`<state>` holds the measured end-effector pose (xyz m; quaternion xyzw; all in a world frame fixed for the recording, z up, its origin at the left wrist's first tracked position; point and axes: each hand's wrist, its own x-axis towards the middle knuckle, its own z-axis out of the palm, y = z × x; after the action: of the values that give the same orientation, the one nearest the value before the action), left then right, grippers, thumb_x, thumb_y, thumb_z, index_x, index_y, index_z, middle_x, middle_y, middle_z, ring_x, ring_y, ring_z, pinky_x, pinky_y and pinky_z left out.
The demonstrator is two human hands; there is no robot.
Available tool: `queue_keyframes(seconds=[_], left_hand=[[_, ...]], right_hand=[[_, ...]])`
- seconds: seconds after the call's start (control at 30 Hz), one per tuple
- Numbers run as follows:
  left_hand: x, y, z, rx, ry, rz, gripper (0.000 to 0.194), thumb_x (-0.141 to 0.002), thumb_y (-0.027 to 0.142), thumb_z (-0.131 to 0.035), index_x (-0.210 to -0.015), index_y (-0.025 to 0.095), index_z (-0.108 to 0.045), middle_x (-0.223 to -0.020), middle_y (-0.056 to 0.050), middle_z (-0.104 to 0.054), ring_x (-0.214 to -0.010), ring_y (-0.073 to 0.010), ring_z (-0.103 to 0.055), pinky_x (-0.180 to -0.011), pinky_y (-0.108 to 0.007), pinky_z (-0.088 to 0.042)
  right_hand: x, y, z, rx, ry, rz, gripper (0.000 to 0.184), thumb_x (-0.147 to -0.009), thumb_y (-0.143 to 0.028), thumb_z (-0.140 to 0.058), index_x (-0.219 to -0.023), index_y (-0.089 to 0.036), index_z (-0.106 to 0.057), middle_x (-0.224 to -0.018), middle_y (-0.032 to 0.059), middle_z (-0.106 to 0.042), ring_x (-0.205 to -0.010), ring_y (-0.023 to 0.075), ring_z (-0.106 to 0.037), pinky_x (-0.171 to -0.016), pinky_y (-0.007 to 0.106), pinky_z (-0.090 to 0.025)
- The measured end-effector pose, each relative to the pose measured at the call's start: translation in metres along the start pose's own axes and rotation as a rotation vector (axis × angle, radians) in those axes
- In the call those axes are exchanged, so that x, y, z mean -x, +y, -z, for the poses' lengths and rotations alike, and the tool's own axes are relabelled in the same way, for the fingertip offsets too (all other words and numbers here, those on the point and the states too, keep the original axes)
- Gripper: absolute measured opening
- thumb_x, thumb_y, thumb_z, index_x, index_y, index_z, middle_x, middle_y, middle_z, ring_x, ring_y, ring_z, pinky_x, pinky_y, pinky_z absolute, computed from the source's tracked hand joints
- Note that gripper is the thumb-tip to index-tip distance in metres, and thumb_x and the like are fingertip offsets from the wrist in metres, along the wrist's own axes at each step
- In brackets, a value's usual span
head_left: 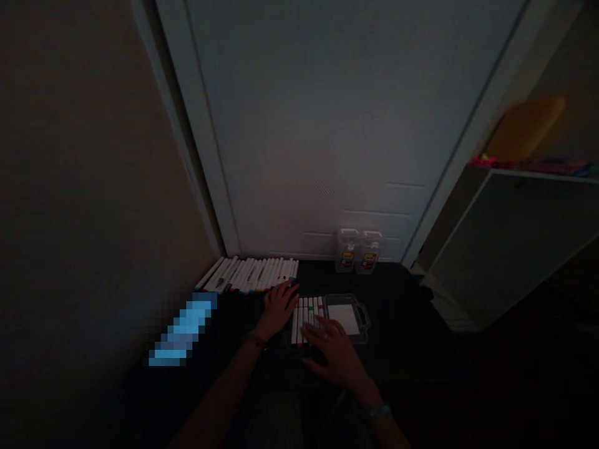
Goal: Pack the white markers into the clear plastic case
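Several white markers (307, 315) lie side by side in the left half of an open clear plastic case (364, 323); a white sheet (344, 318) lies in the other half. My right hand (334, 352) is over the lower right of these markers, fingers apart, its fingertips at or just above them. At the case's left edge my left hand (279, 308) reaches forward with fingers stretched out, near the right end of a long row of white markers (255, 274). I see nothing held in either hand. The dim light hides whether the fingertips touch.
Two closed clear plastic cases (347, 255) with colourful labels stand upright at the back of the dark table (402, 324), against a white door (304, 125). A blurred-out bright blue object (185, 330) is at the left. A cabinet (528, 237) stands at the right.
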<state>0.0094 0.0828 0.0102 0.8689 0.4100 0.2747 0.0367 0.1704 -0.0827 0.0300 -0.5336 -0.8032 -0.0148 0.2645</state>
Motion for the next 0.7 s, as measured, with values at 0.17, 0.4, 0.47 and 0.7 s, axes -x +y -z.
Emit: queue_keyframes(seconds=[0.17,0.4,0.47,0.7], left_hand=[[-0.003,0.001,0.002,0.029,0.002,-0.008,0.035,-0.095,0.035,-0.032,-0.126,0.036,-0.049,-0.140,0.001,-0.042,-0.126,-0.0214,-0.033,-0.102,-0.045,-0.025],[-0.001,-0.003,-0.004,0.051,0.026,0.013,0.033,-0.094,0.036,-0.035,-0.124,0.035,-0.050,-0.136,0.001,-0.047,-0.124,-0.0214,-0.036,-0.100,-0.043,-0.026],[-0.004,-0.002,-0.002,0.059,0.055,0.029,0.032,-0.094,0.035,-0.034,-0.122,0.033,-0.052,-0.134,0.001,-0.050,-0.122,-0.0209,-0.039,-0.098,-0.042,-0.028],[-0.033,-0.005,0.014,-0.024,0.180,0.072,0.028,-0.093,0.031,-0.037,-0.105,0.026,-0.061,-0.116,-0.004,-0.061,-0.115,-0.0249,-0.044,-0.095,-0.045,-0.027]], right_hand=[[0.000,0.001,0.001,-0.037,-0.042,0.004,0.053,-0.083,-0.042,-0.055,-0.133,-0.029,-0.044,-0.134,0.0001,-0.050,-0.131,0.0255,-0.030,-0.105,0.048,-0.024],[0.005,-0.005,0.009,-0.161,-0.063,0.023,0.046,-0.080,-0.036,-0.059,-0.125,-0.033,-0.051,-0.118,-0.0029,-0.062,-0.119,0.0214,-0.043,-0.099,0.039,-0.032],[0.004,-0.007,0.011,-0.169,-0.031,0.011,0.052,-0.077,-0.036,-0.062,-0.127,-0.031,-0.049,-0.119,-0.0012,-0.060,-0.115,0.0208,-0.046,-0.098,0.038,-0.034],[0.000,-0.002,0.002,-0.011,0.084,-0.070,0.052,-0.083,-0.031,-0.060,-0.132,-0.031,-0.043,-0.124,0.0031,-0.055,-0.110,0.0222,-0.048,-0.097,0.042,-0.036]])
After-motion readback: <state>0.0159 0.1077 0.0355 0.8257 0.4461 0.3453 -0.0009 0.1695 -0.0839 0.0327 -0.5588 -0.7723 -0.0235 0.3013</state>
